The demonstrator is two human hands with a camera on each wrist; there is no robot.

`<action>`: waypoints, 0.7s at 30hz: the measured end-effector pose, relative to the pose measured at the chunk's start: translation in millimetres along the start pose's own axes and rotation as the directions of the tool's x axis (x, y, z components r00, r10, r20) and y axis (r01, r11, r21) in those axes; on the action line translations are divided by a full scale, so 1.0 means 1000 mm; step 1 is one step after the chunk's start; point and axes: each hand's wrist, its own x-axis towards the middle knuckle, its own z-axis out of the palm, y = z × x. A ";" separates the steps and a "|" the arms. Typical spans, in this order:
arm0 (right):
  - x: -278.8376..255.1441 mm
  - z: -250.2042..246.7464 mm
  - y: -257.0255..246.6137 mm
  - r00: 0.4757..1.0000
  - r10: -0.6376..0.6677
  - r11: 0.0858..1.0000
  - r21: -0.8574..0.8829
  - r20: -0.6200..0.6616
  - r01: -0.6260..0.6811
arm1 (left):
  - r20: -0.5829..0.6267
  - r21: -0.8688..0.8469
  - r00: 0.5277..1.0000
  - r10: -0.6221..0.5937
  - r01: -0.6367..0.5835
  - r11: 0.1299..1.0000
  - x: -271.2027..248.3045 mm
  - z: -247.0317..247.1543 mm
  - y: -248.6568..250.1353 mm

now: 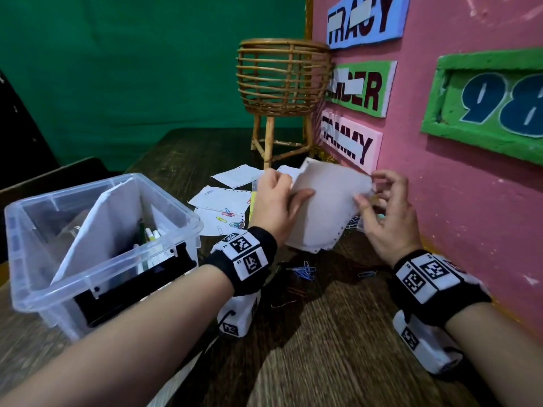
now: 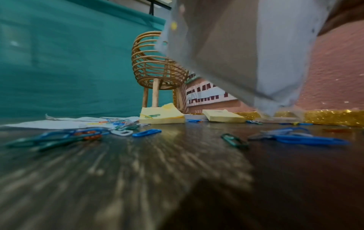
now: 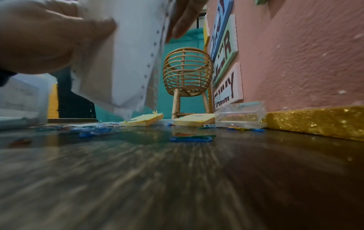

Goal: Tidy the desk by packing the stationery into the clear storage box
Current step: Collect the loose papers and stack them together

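A stack of white perforated paper sheets (image 1: 326,212) stands tilted above the desk near the pink wall. My left hand (image 1: 291,188) grips its left edge, thumb on the front. My right hand (image 1: 368,188) pinches the right edge, thumb in front and curled fingers behind. In the right wrist view the sheets (image 3: 128,62) hang between the left hand (image 3: 49,38) and a right finger (image 3: 185,18). The clear storage box (image 1: 38,259) sits open at the left with a sheet, markers and a black item inside.
Coloured paper clips (image 1: 305,271) (image 2: 145,133) lie scattered on the wooden desk. More loose sheets (image 1: 220,201) lie behind my left hand. Two yellow sticky-note pads (image 2: 163,118) (image 2: 222,118) and a small clear case (image 3: 240,115) sit by the wall. A rattan basket stand (image 1: 282,77) occupies the corner.
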 end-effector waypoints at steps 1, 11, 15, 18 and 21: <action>0.000 0.001 0.000 1.000 0.021 0.999 0.035 0.021 -0.022 | -0.047 0.003 0.999 -0.027 0.027 1.000 0.002 -0.003 -0.002; -0.006 0.002 -0.009 0.957 0.085 0.995 0.028 0.276 -0.097 | 0.093 -0.356 0.946 -0.309 0.322 0.877 -0.012 -0.020 0.006; -0.007 0.004 -0.009 0.979 0.098 0.995 -0.003 0.176 -0.099 | 0.193 -0.412 0.946 -0.259 0.318 0.854 -0.011 -0.016 0.020; -0.005 0.002 -0.006 0.994 0.068 0.993 -0.100 0.090 -0.059 | 0.289 -0.136 0.921 -0.262 0.310 0.941 0.003 -0.014 0.012; -0.003 0.001 -0.004 0.997 0.028 0.980 -0.198 0.070 -0.014 | 0.328 0.332 0.843 -0.426 0.319 0.887 0.013 -0.021 -0.020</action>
